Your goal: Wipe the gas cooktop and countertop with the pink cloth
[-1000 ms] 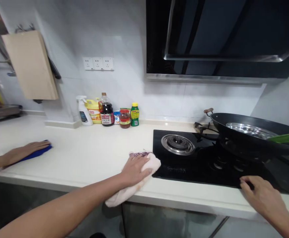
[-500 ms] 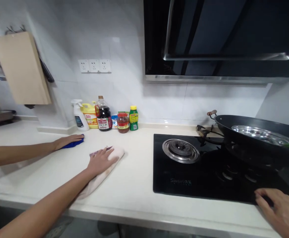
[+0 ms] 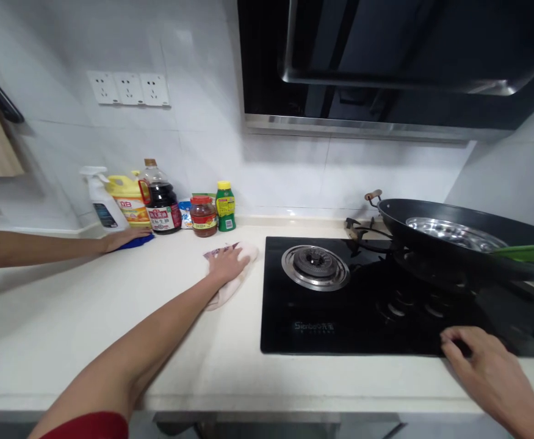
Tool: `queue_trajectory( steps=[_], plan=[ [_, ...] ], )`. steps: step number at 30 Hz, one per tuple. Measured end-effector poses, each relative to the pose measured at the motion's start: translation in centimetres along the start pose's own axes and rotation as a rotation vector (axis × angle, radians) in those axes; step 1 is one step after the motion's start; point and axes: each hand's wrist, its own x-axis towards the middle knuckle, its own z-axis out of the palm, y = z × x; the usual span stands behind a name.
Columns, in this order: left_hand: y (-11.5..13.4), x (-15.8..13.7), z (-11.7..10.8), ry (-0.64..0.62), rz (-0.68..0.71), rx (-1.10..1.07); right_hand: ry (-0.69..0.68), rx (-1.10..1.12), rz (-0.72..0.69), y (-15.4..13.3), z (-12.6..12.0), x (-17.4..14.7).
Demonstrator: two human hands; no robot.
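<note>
The pale cloth [image 3: 232,288] lay on the counter [image 3: 179,372] just left of the stove [image 3: 340,338], apart from its edge. Its long axis slanted, near end pointing away from the stove, far end toward the stove's rear left corner; a purple-printed edge faced the wall. The left hand [image 3: 227,265] pressed it palm down, fingers spread rather than gripping, likely to spread pressure across it. The right hand [image 3: 481,360] rested at the stove's front edge, loosely curled, perhaps for balance; whether it held anything, I could not tell. Farther left of the stove, another person's hand [image 3: 127,238] covered a blue cloth [image 3: 138,241]. Bottles [image 3: 160,204] stood left of the stove against the wall, probably away from burner heat.
</note>
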Motion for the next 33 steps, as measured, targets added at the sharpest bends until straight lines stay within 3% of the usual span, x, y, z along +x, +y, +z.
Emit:
queue_trajectory(
  steps=[5, 12, 18, 23, 26, 29, 33],
  plan=[
    [3.8, -5.9, -0.6, 0.037, 0.149, -0.044, -0.008, -0.020, 0.010, -0.4, 0.2, -0.1],
    [6.0, -16.2, -1.7, 0.071, 0.221, -0.135, -0.005, -0.011, -0.026, -1.5, -0.1, -0.2],
    [8.6, -21.7, -2.3, -0.047, 0.334, -0.267, 0.024, -0.031, -0.047, -2.8, -0.5, -0.2],
    [9.2, -21.7, -2.8, -0.083, 0.395, -0.223, 0.058, 0.009, -0.081, -3.2, -0.3, -0.3],
    [9.0, -20.4, -2.6, -0.112, 0.364, -0.196, 0.034, 0.089, -0.110, -2.7, -0.2, 0.1],
    [9.2, -18.3, -2.4, -0.139, 0.313, -0.125, 0.001, 0.160, -0.129, -0.9, -0.6, 0.9],
    [10.3, -13.7, -2.1, -0.132, 0.262, -0.033, 0.102, 0.090, -0.082, 3.2, -0.7, 1.4]
  ],
)
